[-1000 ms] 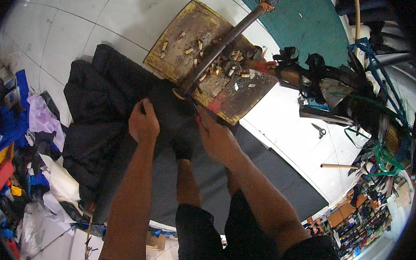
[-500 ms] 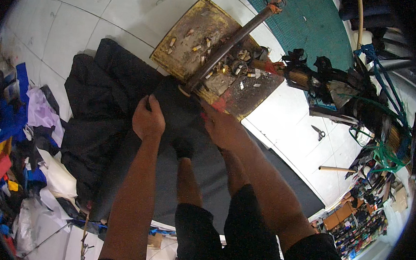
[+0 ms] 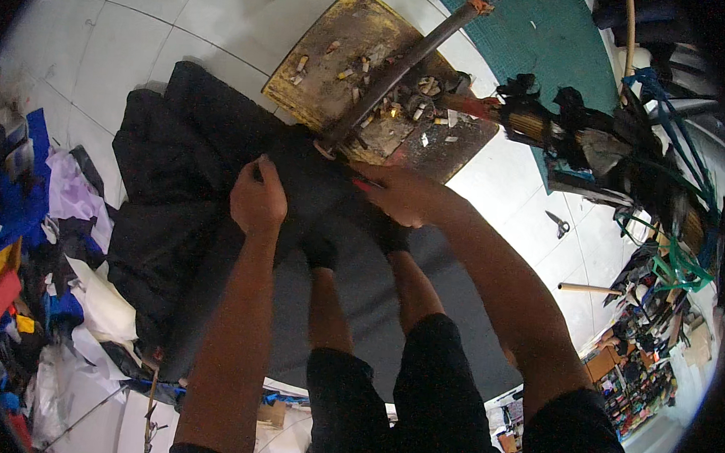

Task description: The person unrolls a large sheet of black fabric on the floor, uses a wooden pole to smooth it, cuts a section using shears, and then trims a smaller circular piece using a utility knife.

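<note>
A wide sheet of black fabric (image 3: 426,280) lies on the floor under my feet, bunched into thick folds at the left. My left hand (image 3: 258,197) is closed on a lifted part of this fabric, thumb on top. At the right of that part, my right hand (image 3: 402,197) is closed around a small red thing (image 3: 363,185); most of it is hidden in the fingers, so its kind is unclear. Just beyond the hands, the round lower end of a dark pole (image 3: 401,71) meets the fabric.
A stained yellow-edged board (image 3: 305,73) with cigarette butts lies under the pole. To its right is a cord-tied bundle of sticks (image 3: 600,141). Black scissors (image 3: 558,225) rest on the white tiles. Colourful scraps (image 3: 83,184) pile up at the left; a green mat (image 3: 539,46) lies behind.
My right hand has moved slightly away from me and right, its forearm swinging outward, so more of my right leg shows. My left hand stays nearly still on the fabric.
</note>
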Motion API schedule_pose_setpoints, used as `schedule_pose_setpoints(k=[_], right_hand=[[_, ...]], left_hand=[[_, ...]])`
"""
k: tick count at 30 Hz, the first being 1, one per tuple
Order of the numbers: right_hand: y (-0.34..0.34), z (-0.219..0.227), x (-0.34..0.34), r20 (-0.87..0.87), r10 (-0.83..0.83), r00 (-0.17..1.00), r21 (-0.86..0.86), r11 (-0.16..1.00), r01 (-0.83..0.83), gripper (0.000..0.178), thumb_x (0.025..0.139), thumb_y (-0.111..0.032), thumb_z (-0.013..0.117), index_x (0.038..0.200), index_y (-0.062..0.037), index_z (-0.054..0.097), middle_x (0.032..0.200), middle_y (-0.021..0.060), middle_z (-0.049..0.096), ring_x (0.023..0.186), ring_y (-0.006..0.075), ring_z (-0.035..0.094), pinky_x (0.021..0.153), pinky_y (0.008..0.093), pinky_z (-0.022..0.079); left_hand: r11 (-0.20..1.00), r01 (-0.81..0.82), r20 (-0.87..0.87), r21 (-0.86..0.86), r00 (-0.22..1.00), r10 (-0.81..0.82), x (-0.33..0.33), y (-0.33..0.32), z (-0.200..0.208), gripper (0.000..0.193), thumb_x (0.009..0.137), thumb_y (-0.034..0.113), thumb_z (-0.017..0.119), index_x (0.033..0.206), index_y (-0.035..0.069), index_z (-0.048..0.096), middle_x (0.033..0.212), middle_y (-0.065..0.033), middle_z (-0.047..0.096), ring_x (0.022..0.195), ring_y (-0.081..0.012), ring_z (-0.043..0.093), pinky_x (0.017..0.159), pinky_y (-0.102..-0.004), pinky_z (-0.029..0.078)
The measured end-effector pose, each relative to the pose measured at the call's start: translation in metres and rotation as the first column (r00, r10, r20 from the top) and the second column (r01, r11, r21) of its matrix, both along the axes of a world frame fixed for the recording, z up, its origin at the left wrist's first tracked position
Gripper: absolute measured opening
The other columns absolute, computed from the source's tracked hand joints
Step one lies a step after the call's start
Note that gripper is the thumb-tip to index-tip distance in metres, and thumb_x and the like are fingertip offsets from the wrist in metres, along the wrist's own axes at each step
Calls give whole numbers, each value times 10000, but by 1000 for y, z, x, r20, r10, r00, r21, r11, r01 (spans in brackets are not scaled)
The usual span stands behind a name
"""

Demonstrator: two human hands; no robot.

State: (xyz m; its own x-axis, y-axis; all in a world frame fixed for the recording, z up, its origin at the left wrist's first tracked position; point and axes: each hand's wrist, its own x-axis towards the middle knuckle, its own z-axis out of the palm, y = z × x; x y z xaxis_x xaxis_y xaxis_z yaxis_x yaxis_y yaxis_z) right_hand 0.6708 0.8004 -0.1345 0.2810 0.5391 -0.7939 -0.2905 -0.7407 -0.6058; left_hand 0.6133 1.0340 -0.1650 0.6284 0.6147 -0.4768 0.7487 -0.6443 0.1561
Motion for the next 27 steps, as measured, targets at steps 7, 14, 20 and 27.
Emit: schedule_pose_setpoints(k=[7, 14, 20, 27], right_hand=[[2, 18, 14, -105, 14, 994, -75, 997, -22, 548, 966, -212, 445, 1501, -225, 325, 687, 47, 585, 483, 132, 537, 418, 282, 457], [6, -5, 13, 3, 61, 998, -50, 997, -61, 560, 950, -194, 456, 1497, -208, 337, 732, 49, 597, 538, 113, 554, 430, 268, 460], [-6, -7, 11, -194, -80, 978, -21, 997, 77, 534, 959, -208, 459, 1484, -213, 360, 714, 32, 571, 533, 110, 527, 429, 263, 448], [-11, -1, -3, 20, -1, 1000, 68, 998, 0, 527, 993, -243, 414, 1508, -209, 309, 729, 38, 579, 535, 124, 513, 457, 254, 439]], left_hand=[[999, 0, 100, 41, 995, -4, -8, -8, -1, 482, 931, 475, 489, 1115, 62, 658, 1088, -187, 669, 1005, -389, 626, 851, -492, 480], [971, 239, 143, 18, 960, -239, -18, -9, 6, 731, 850, 551, 604, 1358, 38, 484, 1329, -189, 531, 1257, -366, 488, 1047, -537, 360], [686, 723, 144, -81, 689, -710, -11, 16, 17, 1194, 558, 505, 877, 1454, -9, 280, 1409, -263, 415, 1294, -413, 426, 1063, -479, 366], [733, 654, 184, -188, 756, -628, -19, 19, 16, 1244, 528, 521, 886, 1468, 20, 241, 1428, -253, 375, 1311, -427, 391, 1078, -493, 348]])
